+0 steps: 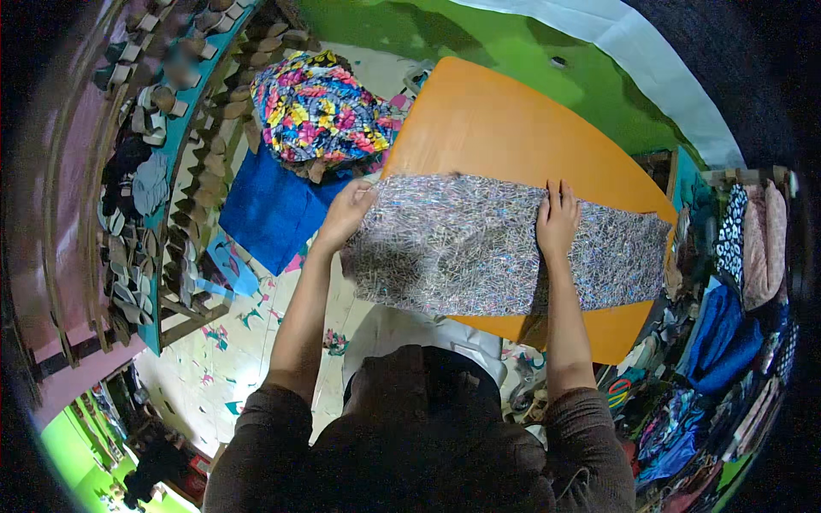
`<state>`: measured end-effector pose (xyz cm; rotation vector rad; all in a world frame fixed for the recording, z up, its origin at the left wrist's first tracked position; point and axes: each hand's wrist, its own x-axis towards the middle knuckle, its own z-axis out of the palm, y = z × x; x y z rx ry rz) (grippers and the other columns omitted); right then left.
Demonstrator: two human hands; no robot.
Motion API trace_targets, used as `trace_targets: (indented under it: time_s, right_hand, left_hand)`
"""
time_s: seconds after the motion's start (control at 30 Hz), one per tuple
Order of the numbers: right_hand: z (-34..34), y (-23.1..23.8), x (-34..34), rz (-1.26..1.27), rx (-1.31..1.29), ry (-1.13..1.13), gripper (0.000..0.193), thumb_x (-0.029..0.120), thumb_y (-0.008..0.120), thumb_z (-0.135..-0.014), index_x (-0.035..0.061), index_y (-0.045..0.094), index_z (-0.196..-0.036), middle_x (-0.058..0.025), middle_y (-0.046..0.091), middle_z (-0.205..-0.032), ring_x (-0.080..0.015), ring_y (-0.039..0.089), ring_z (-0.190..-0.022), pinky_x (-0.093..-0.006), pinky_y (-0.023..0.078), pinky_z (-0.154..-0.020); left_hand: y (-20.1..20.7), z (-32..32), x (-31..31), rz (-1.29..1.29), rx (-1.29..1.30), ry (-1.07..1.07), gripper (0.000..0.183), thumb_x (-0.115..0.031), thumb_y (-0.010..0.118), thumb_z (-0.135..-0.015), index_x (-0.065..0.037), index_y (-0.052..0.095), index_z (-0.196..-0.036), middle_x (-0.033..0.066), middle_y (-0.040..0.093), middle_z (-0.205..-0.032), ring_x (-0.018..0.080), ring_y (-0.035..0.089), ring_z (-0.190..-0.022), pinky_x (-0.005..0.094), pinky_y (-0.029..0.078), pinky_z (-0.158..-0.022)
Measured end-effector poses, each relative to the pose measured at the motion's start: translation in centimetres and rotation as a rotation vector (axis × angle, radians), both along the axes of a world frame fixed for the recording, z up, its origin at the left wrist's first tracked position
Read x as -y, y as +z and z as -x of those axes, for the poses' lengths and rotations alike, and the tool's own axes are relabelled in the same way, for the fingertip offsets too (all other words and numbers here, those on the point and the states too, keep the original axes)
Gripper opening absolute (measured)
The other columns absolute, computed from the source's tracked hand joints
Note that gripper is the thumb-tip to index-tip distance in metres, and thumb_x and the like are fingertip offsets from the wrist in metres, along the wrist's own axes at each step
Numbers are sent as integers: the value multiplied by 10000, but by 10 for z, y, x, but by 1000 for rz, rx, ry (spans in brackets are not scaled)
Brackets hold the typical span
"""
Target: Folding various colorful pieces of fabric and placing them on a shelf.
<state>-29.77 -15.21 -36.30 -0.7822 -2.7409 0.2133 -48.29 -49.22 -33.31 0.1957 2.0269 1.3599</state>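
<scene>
The left hand [346,214] was closed on the left end of a grey, glittery cloth [479,248], thumb on top near the upper corner; the fingers under the edge could not be made out. Its forearm ran up from the lower edge, leaning slightly outward at the elbow, with a dark sleeve [274,427] around the upper part. The right hand [558,221] lay flat and unclenched on the cloth — palm down, fingers extended and a little apart, pointing away from the body — and its forearm crossed the strip from the near side.

The cloth stretched between the two hands and on past the right one, to the right end of an orange tabletop [487,115]. Its left end reached out beyond the tabletop's edge, toward the left hand, and a darker patch showed on that part. Bare orange surface lay beyond the strip and in a narrower band on the near side.

Farther out, past the left hand, a bundle of floral fabric [321,111] sat beside a blue cloth [269,209], above a pale floor [295,333] strewn with small scraps. A teal-edged rack [152,295] of shoe-like forms curved along the left. On the right stood heaped fabrics, among them a dark blue piece [723,342] — and a green wall [530,56] rose behind the tabletop.
</scene>
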Motion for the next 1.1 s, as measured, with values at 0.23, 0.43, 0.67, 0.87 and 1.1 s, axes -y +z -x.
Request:
trace_targets:
  time_s: [0.23, 0.43, 0.67, 0.87, 1.1]
  right_hand:
    - [-30, 24, 30, -41, 90, 21, 437, 250, 435, -883, 143, 411, -1307, -167, 314, -1385, -360, 238, -1300, -619, 119, -1015]
    - [-101, 19, 22, 124, 104, -263, 447, 230, 443, -887, 80, 395, -1306, -252, 266, -1382, -399, 218, -1295, -579, 98, -1031]
    - [-170, 19, 42, 1009, -1035, -1115, 490, 110, 540, -844, -24, 311, -1255, -171, 433, -1179, -249, 395, -1099, -390, 292, -969]
    - [-172, -10, 92, 1453, -1307, -960, 329, 126, 534, -858, 75, 433, -1167, -86, 524, -1100, -224, 510, -979, -361, 440, -822]
    - [-134, 19, 46, 2111, -1351, -1007, 378, 195, 566, -858, 51, 481, -1197, -113, 541, -1176, -257, 538, -999, -428, 427, -877]
  left_hand:
    - [19, -27, -30, 543, -1048, 5, 452, -150, 588, -760, -10, 463, -1172, 224, 443, -1182, 382, 414, -1091, 461, 329, -903]
    - [20, -77, -111, 309, -1009, -332, 434, -179, 582, -780, -15, 468, -1165, 213, 427, -1217, 383, 413, -1102, 482, 312, -934]
    - [15, -96, -242, 63, -925, -694, 427, -233, 573, -806, 3, 482, -1150, 184, 470, -1197, 337, 456, -1094, 418, 365, -933]
    - [19, -123, -335, 231, -860, -1015, 583, -332, 659, -738, 15, 465, -1164, 223, 537, -1090, 339, 525, -1010, 410, 429, -852]
    - [4, -106, -351, 271, -384, -1203, 402, -287, 670, -725, 4, 596, -994, 254, 617, -853, 399, 593, -816, 444, 455, -741]
